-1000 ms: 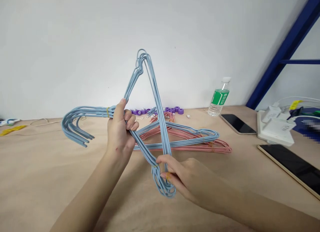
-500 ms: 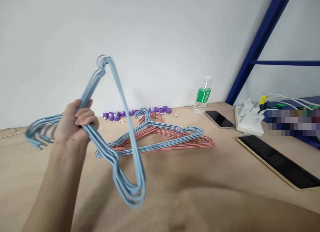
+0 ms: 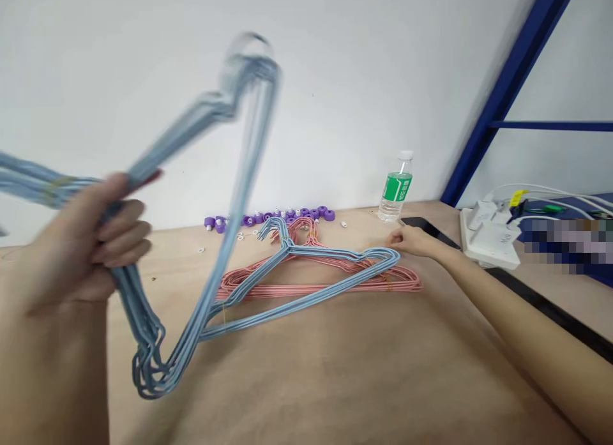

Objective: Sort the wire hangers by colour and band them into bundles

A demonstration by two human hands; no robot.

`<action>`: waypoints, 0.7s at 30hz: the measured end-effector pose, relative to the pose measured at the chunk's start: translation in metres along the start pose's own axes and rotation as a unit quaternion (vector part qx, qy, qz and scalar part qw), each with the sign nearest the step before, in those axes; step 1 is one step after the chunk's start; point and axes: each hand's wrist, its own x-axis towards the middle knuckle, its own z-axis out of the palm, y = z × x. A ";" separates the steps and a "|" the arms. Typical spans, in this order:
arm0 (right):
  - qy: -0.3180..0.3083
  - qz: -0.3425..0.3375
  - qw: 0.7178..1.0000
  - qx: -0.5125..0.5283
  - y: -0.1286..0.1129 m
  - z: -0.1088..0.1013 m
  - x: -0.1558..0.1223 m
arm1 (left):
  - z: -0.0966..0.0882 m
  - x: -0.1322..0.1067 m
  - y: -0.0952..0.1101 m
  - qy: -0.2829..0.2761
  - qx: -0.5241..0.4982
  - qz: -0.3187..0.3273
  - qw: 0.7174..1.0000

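My left hand is raised at the left and grips a bundle of light-blue wire hangers, which is motion-blurred. The bundle's hooks stick out past the left edge of the view. Far across the table, my right hand reaches out with its fingers extended, holding nothing. Its fingertips are right by the tip of a second bundle of blue hangers. That bundle lies on top of a bundle of pink wire hangers.
Purple plastic spools and small white pieces lie along the wall. A water bottle stands behind my right hand. A white power strip with cables sits at right, beside a blue metal frame. A dark tablet edge runs under my right arm.
My right hand has let go of the held bundle and stretched out to the far side of the table. My left hand has carried the bundle further left and higher.
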 end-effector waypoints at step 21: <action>-0.056 -0.003 0.997 -0.054 0.008 0.001 0.008 | 0.054 -0.022 -0.109 -0.497 0.328 -0.244 0.765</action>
